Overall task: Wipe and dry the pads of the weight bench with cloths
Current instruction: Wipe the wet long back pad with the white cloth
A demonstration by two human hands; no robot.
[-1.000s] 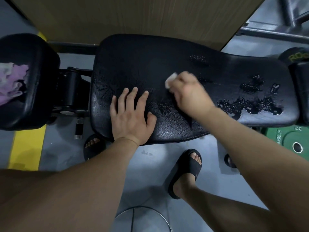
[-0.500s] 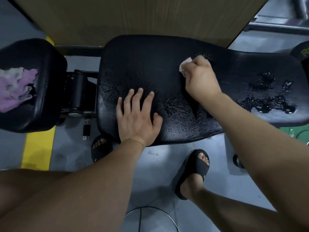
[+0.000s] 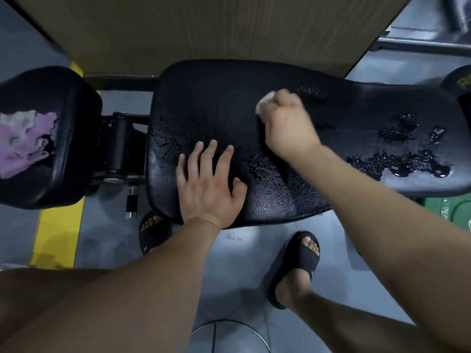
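1. The small white cloth [image 3: 262, 108] is bunched inside the right hand [image 3: 288, 126]. Only a wad of it shows, protruding past the fingers on the fist's far left side.
2. The right hand's fingers are curled tight into a fist clamped round the cloth, with the back of the hand facing up. The fist is slightly blurred.
3. Cloth and fist bear on the far-centre area of the long black textured vinyl back pad [image 3: 216, 98] of the bench.
4. The left hand [image 3: 209, 184] lies palm-down near the front edge of the same pad. Its fingers are straight and slightly apart, with the thumb out to the right. It holds nothing and is well apart from the cloth.
5. Pooled water and droplets [image 3: 397, 164] sit on the right portion of the pad, to the right of the fist.
6. A smaller black padded seat [image 3: 71, 154] lies to the left, joined by a black metal hinge bracket [image 3: 119, 149]. A crumpled purple-and-white cloth [image 3: 23, 143] rests on this seat.
7. Below the pad, on the grey floor, are a yellow painted stripe [image 3: 58, 238] and a foot in a black slide sandal [image 3: 303, 258].
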